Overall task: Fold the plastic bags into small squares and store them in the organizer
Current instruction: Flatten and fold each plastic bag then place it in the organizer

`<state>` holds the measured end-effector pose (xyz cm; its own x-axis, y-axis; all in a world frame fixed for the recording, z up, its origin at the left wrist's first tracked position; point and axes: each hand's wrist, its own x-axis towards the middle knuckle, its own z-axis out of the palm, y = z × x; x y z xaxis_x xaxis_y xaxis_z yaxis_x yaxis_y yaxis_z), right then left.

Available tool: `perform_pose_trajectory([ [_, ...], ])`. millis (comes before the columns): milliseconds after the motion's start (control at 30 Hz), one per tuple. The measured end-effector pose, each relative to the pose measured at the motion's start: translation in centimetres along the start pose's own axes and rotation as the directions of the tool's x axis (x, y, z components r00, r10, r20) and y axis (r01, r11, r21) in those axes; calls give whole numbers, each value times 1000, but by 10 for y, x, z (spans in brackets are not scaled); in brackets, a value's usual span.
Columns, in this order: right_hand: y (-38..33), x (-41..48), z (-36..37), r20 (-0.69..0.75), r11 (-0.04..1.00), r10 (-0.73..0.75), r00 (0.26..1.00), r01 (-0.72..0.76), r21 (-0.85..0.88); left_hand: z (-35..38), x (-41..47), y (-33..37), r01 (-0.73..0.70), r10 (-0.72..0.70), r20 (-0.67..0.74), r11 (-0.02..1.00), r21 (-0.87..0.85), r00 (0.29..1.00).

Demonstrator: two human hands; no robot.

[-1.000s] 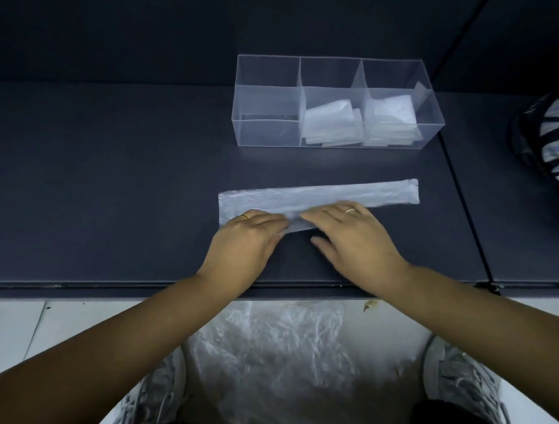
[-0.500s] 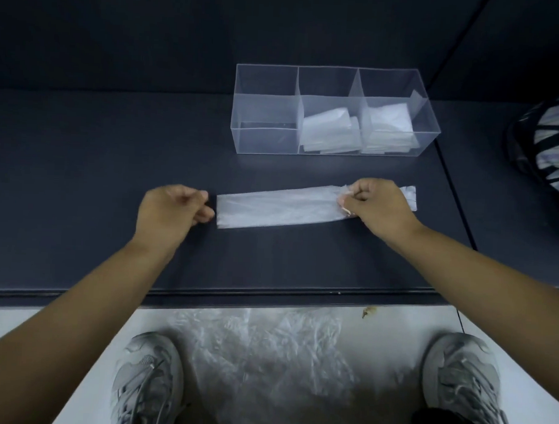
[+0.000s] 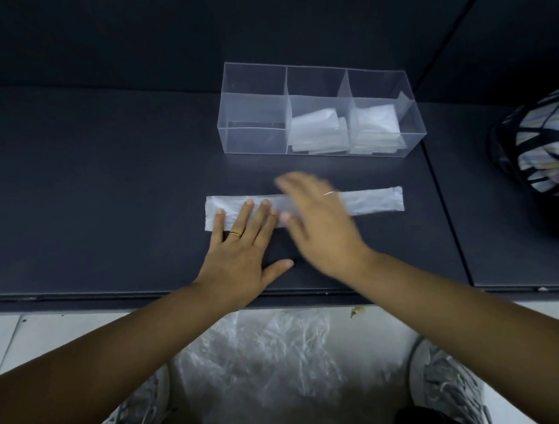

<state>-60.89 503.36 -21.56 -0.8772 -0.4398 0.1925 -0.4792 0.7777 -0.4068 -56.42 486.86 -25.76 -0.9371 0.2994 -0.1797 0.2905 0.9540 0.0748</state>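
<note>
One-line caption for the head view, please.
Left hand pins the strip-folded plastic bag flat; right hand blurred over it, organizer behind.

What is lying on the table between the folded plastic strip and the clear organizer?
Nothing: in the head view, the dark table is bare between the plastic strip and the organizer. Only the blurred fingertips of the right hand reach over that stretch.

The surface (image 3: 112, 188) is dark and matt. On it lies a strip of thin, translucent plastic bag (image 3: 368, 201), faintly wrinkled; at 12 o'clock from it stands a clear, glossy hard-plastic organizer (image 3: 253, 114). On the floor, crinkled shiny plastic film (image 3: 265, 355).
</note>
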Motion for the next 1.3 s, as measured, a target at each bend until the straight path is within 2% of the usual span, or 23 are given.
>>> perform_pose_trajectory([
  [33, -8, -3, 9, 149, 998, -57, 987, 54, 20, 1, 0, 0, -5, 5, 6, 1000, -20, 1000],
  [100, -4, -13, 24, 344, 998, -31, 939, 46, -36, 2, 1, 0, -11, 11, 0, 999, -35, 1000],
  [200, 30, -27, 17, 395, 980, 71, 916, 9, -197, 2, 0, 1, 3, -3, -15, 1000, 4, 1000],
  [300, 73, -42, -7, 366, 944, 170, 915, -45, -328, 1, 0, 3, 16, -16, -9, 1000, 19, 1000],
  [433, 115, -64, -33, 314, 910, 325, 892, -205, -360, 2, 1, 3, 20, -19, -18, 1000, 12, 1000],
  [500, 126, -65, -41, 241, 920, 362, 901, -303, -248, 2, 1, 4, 21, -21, -15, 1000, 11, 1000],
  [567, 131, -58, -45, 63, 927, 375, 925, -374, -27, 1, 1, 4, 24, -24, -12, 1000, 19, 1000],
  [633, 135, -45, -50, -55, 908, 417, 907, -414, 59, -2, 0, 5, 26, -26, -10, 999, 28, 1000],
  [733, 139, -30, -50, -39, 888, 460, 887, -459, 23, -5, 0, 5, 26, -26, 15, 999, 28, 1000],
  [833, 137, -26, -48, -42, 896, 444, 895, -445, -1, -6, 0, 5, 15, -16, 12, 1000, 18, 1000],
  [933, 130, -35, -54, -16, 887, 458, 889, -455, 75, -7, 0, -1, -21, 21, 9, 1000, 10, 1000],
  [1033, 119, -54, -68, 152, 739, 592, 792, -608, 289, -11, 4, -16, -123, 123, 5, 992, -21, 992],
  [1133, 101, -82, -80, 376, 472, 640, 670, -729, 496, -20, 11, -27, -230, 230, -2, 973, -32, 973],
  [1200, 86, -99, -89, 523, 326, 617, 588, -796, 510, -26, 14, -18, -276, 275, -21, 957, -93, 961],
  [1300, 63, -116, -103, 652, 209, 546, 527, -839, 503, -31, 9, 30, -365, 362, -64, 889, -277, 930],
])
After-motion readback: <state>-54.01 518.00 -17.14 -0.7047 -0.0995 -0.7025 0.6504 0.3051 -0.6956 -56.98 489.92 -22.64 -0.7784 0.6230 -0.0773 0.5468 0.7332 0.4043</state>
